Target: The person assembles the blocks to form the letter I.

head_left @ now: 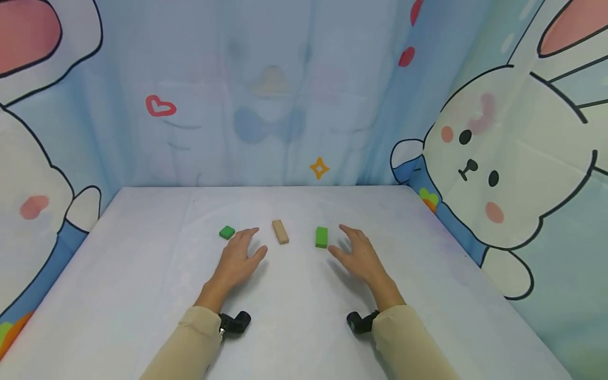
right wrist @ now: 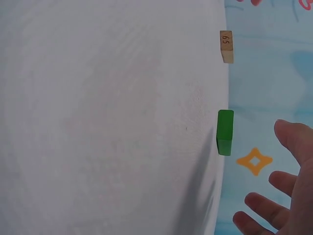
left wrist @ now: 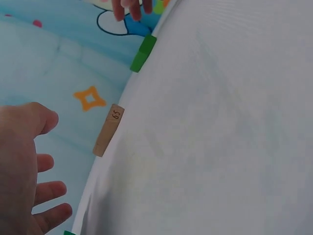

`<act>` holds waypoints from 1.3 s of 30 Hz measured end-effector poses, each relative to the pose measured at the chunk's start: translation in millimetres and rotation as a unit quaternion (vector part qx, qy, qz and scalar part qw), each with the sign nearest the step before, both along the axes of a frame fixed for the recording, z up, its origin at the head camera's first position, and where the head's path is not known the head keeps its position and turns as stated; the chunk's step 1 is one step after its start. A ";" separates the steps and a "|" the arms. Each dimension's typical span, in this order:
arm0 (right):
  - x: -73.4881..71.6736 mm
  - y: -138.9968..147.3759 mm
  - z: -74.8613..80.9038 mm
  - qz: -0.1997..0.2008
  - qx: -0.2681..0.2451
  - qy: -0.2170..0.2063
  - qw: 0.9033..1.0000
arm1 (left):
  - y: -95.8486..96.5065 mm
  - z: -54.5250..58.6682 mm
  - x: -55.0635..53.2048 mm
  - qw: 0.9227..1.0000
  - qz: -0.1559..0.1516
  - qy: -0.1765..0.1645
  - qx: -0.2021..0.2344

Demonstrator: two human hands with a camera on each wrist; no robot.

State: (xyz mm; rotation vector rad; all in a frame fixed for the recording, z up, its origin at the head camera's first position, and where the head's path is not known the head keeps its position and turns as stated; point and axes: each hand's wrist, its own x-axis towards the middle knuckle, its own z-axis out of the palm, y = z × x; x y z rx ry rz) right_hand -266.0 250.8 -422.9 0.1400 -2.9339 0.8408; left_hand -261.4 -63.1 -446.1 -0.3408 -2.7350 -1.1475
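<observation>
My left hand (head_left: 239,262) hovers low over the table with fingers spread, holding nothing. Just past its fingertips lies a small dark green block (head_left: 227,232). A plain wooden block (head_left: 280,231) lies right of that hand, between the two hands; its end carries the number 65 in the left wrist view. My right hand (head_left: 362,257), also with fingers apart and nothing in them, is close to the right of a bright green block (head_left: 321,237). In the right wrist view that green block (right wrist: 225,132) stands apart from the thumb.
A white cloth covers the table (head_left: 294,327). Behind it hangs a blue curtain (head_left: 214,142) printed with rabbits, a heart and a star. Each wrist wears a black camera (head_left: 236,323) on a strap, below beige sleeves (head_left: 410,343).
</observation>
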 end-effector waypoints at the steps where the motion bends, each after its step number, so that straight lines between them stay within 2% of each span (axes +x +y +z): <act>1: -1.2 -1.1 -0.3 -0.001 0.001 0.003 1.000 | 1.2 0.0 -1.0 1.000 0.003 0.002 0.003; 10: -8.9 -8.5 1.6 -0.007 -0.003 0.009 1.000 | 8.0 -0.6 -11.3 0.999 0.025 -0.002 0.041; 17: -12.8 -13.7 -3.6 -0.014 -0.009 0.005 1.000 | 13.4 -5.7 -16.5 0.997 0.018 -0.016 0.067; 25: -16.1 -20.2 -8.1 -0.016 -0.008 0.002 1.000 | 15.7 -9.3 -20.9 0.998 0.027 -0.035 0.047; 34: -16.6 -18.8 -11.3 -0.018 0.001 -0.008 1.000 | 20.7 -7.2 -26.0 1.000 0.003 -0.015 0.018; 39: -18.6 -20.7 -16.0 -0.019 0.005 -0.015 1.000 | 23.0 -8.6 -30.4 1.000 0.000 -0.021 -0.004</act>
